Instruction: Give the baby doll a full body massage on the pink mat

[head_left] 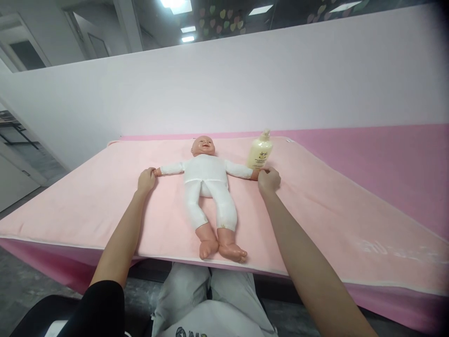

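A baby doll (209,180) in a white suit lies on its back on a pink towel (87,196), head toward the wall and feet at the near edge. Its arms are stretched out sideways. My left hand (146,179) grips the doll's hand on the left side. My right hand (269,179) grips the doll's other hand on the right side. A pale yellow pump bottle (260,152) stands upright just behind my right hand.
The towel covers a pink table (386,159) that runs along a white partition wall (245,84). My lap in grey trousers (210,299) is below the near table edge. A dark chair part (38,313) shows at bottom left.
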{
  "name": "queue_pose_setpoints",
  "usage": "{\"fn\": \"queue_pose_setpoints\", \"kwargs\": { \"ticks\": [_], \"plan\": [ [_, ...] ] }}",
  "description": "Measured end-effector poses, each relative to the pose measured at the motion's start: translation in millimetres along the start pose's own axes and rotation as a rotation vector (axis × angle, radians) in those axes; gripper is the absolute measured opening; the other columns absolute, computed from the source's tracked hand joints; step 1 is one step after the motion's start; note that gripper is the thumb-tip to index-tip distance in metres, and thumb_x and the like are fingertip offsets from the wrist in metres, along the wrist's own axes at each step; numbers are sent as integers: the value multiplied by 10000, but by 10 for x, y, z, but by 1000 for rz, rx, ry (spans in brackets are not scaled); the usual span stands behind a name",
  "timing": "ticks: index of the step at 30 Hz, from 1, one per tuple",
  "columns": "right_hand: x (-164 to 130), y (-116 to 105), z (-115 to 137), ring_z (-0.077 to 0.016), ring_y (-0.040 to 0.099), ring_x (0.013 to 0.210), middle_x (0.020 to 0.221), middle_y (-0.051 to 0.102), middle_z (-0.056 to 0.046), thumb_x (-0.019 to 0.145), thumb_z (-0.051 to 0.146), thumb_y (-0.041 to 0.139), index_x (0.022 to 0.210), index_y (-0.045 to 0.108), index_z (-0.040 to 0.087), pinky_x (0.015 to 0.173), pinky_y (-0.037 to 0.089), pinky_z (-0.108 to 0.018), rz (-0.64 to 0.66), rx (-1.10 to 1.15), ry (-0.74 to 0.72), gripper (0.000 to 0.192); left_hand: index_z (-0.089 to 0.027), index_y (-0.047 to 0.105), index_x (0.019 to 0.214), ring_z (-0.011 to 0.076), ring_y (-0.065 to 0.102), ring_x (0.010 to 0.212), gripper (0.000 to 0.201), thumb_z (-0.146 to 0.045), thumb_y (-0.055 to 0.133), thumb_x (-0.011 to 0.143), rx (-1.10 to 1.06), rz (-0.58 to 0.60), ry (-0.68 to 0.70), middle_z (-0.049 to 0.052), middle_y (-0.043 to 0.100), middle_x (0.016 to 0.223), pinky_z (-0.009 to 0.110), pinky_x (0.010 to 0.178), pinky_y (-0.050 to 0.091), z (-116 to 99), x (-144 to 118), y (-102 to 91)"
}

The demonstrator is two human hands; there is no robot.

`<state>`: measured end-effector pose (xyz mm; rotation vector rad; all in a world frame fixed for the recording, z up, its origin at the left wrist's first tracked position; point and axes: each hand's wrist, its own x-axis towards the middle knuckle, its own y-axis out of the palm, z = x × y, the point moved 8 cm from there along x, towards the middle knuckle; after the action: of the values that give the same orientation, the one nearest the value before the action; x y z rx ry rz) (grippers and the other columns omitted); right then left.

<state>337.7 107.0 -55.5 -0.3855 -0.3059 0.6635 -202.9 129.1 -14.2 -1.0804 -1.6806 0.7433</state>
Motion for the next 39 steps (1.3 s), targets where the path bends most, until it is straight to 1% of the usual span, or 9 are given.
{"fn": "queue_pose_setpoints", "kwargs": {
  "ticks": [11, 19, 26, 31, 39],
  "plan": [
    [-18, -13, 13, -206, 595, 864, 962, 685, -31, 686, 136, 490, 888, 715, 252, 806, 458, -339, -3, -13, -4, 324, -155, 619, 1170, 270, 601, 1053, 422, -219, 313, 887, -19, -15, -6, 135, 666, 1134, 373, 877, 460, -13, -45, -25],
    [18, 30, -9, -202, 595, 863, 969, 686, -34, 709, 158, 487, 882, 719, 251, 794, 458, -326, -1, -4, -20, 304, -158, 618, 1173, 271, 596, 1070, 430, -217, 299, 891, 0, -8, -4, 133, 660, 1150, 377, 891, 457, -7, -26, -20],
    [13, 27, -5, -195, 586, 823, 952, 688, -31, 691, 154, 495, 868, 724, 252, 771, 456, -321, -5, -6, -18, 306, -157, 599, 1199, 275, 595, 1067, 425, -213, 296, 907, 14, 10, -6, 142, 654, 1157, 377, 884, 453, -5, -29, -4],
    [-4, 12, -2, -188, 573, 794, 919, 683, -38, 666, 134, 495, 858, 724, 241, 766, 450, -318, 0, -1, -6, 317, -168, 588, 1219, 266, 582, 1084, 422, -205, 305, 908, 22, 2, 4, 132, 650, 1168, 374, 900, 450, 7, -28, 15],
    [-54, -30, 44, -195, 580, 819, 932, 678, -35, 697, 148, 491, 858, 718, 250, 775, 452, -324, 9, -47, -5, 296, -211, 609, 1240, 267, 583, 1065, 493, -120, 369, 820, 19, 22, 42, 121, 628, 1169, 354, 884, 452, -31, -38, 25]
  ]
}}
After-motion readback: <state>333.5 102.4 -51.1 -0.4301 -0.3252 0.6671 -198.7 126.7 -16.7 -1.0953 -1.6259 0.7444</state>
